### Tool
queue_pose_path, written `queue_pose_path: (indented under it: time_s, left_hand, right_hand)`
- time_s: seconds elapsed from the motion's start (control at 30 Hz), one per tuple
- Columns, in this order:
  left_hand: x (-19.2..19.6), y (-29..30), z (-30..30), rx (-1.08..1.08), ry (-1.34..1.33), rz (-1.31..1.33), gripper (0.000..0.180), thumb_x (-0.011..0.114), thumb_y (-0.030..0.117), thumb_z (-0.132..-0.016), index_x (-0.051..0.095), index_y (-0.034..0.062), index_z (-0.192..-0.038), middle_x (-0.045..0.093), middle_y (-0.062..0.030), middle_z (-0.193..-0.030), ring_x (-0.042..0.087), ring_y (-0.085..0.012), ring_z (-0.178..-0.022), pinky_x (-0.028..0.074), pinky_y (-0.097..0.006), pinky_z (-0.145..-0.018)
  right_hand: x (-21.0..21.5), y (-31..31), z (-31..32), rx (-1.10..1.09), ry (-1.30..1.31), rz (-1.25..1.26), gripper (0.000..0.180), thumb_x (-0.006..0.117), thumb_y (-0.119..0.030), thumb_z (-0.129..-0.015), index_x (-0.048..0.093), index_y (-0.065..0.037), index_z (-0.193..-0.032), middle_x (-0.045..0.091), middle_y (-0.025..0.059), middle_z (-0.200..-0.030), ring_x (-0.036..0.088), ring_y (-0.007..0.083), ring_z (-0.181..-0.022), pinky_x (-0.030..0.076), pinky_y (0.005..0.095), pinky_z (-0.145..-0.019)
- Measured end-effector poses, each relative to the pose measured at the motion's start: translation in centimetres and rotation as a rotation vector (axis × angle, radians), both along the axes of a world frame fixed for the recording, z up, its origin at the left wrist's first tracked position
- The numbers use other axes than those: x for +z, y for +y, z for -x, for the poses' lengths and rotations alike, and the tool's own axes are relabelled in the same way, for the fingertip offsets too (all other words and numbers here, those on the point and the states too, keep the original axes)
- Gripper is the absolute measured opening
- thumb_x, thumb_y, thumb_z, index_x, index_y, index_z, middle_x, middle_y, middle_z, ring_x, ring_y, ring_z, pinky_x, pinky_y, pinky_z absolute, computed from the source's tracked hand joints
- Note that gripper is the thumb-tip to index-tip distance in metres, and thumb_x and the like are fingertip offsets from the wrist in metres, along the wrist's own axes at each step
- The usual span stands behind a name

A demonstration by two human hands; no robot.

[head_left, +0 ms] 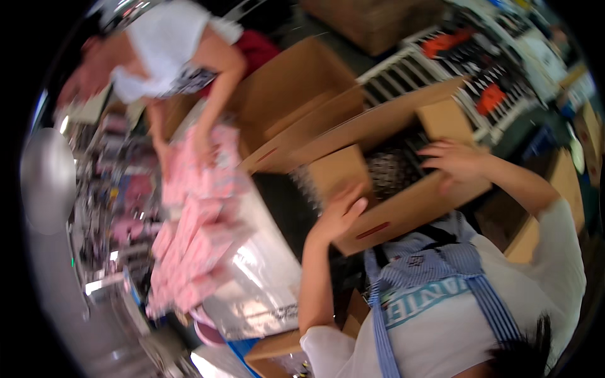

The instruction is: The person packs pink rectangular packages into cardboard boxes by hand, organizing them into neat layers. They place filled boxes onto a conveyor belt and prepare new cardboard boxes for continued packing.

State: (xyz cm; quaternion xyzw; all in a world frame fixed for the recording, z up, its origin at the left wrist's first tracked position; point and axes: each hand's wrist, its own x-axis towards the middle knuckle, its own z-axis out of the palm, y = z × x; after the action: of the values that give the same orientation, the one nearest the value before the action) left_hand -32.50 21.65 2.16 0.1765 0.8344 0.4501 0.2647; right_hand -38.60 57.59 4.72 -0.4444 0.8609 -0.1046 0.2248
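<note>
Nearest the camera, at the lower edge of the view, are the person's striped apron straps (466,277) and white shirt, with both forearms rising toward an open cardboard box (403,208) held tilted in front of the chest. Left hand (340,211): fingers spread and laid flat against the box's near outer wall and its folded inner flap, close to the lower corner. Right hand (457,160): fingers loosely spread and curved over the far top edge, reaching into the opening, where dark speckled contents (391,167) show; whether it pinches anything cannot be told. The box's flaps stand open, the long one angled up to the right. Just left of the box, a bench (265,277) covered in glossy white sheeting carries a long row of pink packets (195,239) running along its left edge; little bare surface remains between the packets and the box. Farther on, a second open cardboard box (290,101) stands touching the first. Beyond the packets, a co-worker (170,57) in a white top leans over the bench, both hands on the pink stack. At the far right, white racks (441,69) hold dark and orange items.
</note>
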Motion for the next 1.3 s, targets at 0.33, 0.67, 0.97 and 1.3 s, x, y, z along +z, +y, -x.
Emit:
queue_pose_path:
  time_s: [0.33,0.67,0.97,1.3]
  left_hand:
    - [-5.1,5.1,-3.4,0.134,1.125,0.635,0.041,0.062,0.037,-0.083,0.059,0.0116,-0.115,0.038,-0.0139,-0.141,0.037,-0.0294,-0.129,0.016,-0.057,-0.108]
    - [-8.7,-8.1,-4.7,0.841,0.197,0.662,0.070,0.027,0.051,-0.096,0.015,0.0043,-0.146,0.011,-0.0154,-0.153,0.008,-0.0289,-0.142,0.003,-0.049,-0.111]
    - [-10.2,0.5,-4.5,1.287,-0.510,-0.759,0.065,0.027,0.057,-0.095,0.035,0.0068,-0.137,0.047,-0.0094,-0.129,0.048,-0.0242,-0.116,0.041,-0.036,-0.097]
    - [-12.2,-5.4,-9.2,1.097,0.050,0.313,0.048,0.048,0.027,-0.095,0.045,-0.0053,-0.129,0.047,-0.0223,-0.132,0.044,-0.0292,-0.125,0.031,-0.035,-0.105]
  right_hand:
    - [-0.8,-4.7,4.9,-0.369,0.751,0.415,0.035,0.065,-0.034,-0.076,0.057,-0.010,-0.100,0.056,0.0075,-0.100,0.053,0.0238,-0.099,0.036,0.0433,-0.097]
    - [-9.7,3.2,2.8,-1.237,0.149,0.760,0.020,0.053,-0.022,-0.089,0.060,-0.004,-0.093,0.059,0.0151,-0.089,0.057,0.0317,-0.085,0.046,0.0396,-0.076]
    - [-8.7,12.7,2.2,-1.292,-0.625,0.619,0.036,0.062,-0.037,-0.086,0.067,-0.002,-0.090,0.064,0.0007,-0.074,0.056,0.0082,-0.064,0.046,0.0248,-0.059]
    - [5.0,-5.1,2.2,-0.107,-0.748,0.620,0.027,0.064,-0.039,-0.083,0.067,-0.011,-0.086,0.066,0.0049,-0.088,0.062,0.0181,-0.087,0.047,0.0397,-0.084]
